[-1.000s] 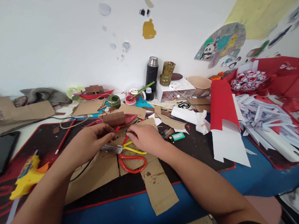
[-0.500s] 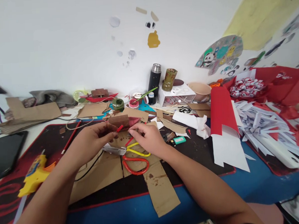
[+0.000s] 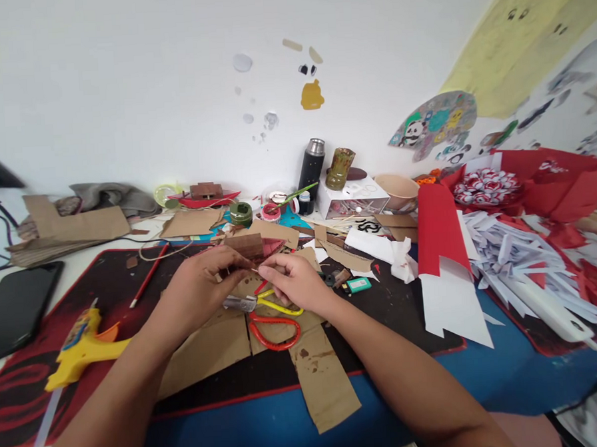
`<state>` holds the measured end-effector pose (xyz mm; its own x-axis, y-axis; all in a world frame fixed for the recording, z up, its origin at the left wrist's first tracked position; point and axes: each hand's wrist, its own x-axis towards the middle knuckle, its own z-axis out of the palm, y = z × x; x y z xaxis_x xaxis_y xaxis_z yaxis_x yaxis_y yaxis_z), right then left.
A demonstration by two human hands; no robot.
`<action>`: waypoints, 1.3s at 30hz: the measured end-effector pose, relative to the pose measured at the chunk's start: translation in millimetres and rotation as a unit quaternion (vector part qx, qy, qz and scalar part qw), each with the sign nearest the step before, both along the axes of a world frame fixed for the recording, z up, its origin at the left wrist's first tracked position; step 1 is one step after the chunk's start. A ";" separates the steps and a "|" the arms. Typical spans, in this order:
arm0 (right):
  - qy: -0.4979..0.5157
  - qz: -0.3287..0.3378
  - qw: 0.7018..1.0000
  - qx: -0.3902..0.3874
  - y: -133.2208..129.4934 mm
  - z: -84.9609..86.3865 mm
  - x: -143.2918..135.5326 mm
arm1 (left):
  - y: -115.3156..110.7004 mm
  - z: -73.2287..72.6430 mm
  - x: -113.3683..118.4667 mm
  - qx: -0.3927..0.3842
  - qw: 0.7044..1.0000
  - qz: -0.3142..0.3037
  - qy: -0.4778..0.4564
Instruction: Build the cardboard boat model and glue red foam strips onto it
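My left hand (image 3: 208, 275) and my right hand (image 3: 294, 277) meet fingertip to fingertip over the cardboard. Both are closed in a pinch. Between them shows only a thin, pale edge of a small piece; the rest is hidden by my fingers. Just below lie scissors (image 3: 275, 335) with one red and one yellow handle loop, their blades toward my left hand. Behind my fingers sits a brown and red model boat (image 3: 244, 245), partly covered. Brown cardboard pieces (image 3: 205, 358) lie under the scissors, one strip (image 3: 324, 382) hanging toward the front edge.
A yellow glue gun (image 3: 82, 355) lies beside my left forearm, near a phone (image 3: 20, 308) and a red pencil (image 3: 151, 274). A green lighter (image 3: 356, 285), red paper (image 3: 436, 229) and paper strips (image 3: 510, 259) are to the right. Paint jars (image 3: 240, 213) and a black flask (image 3: 313, 164) stand behind.
My hands have drawn together, so the small red piece that stuck out of my left fingers no longer shows clearly. The view has tilted up slightly.
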<state>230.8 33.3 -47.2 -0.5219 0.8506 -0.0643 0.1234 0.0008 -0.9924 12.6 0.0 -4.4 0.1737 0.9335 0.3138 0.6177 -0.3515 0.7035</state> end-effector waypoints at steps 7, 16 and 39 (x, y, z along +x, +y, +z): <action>0.027 -0.002 1.000 -0.011 4.6 -6.0 2.5 | -0.4 0.3 -1.0 -0.069 0.996 0.021 -0.050; 0.043 -0.011 0.999 -0.011 0.8 3.5 2.7 | 0.3 1.3 -2.5 -0.169 0.984 0.007 -0.059; -0.058 0.038 0.995 0.077 -13.7 10.6 -15.1 | -26.0 34.0 8.3 0.015 0.987 0.074 -0.139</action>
<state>215.7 19.6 -36.6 -0.5810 0.8139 0.0007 0.2302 0.1652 -0.9590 20.8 -25.9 29.5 -0.0606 0.9315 0.3586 0.4484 -0.2956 0.8435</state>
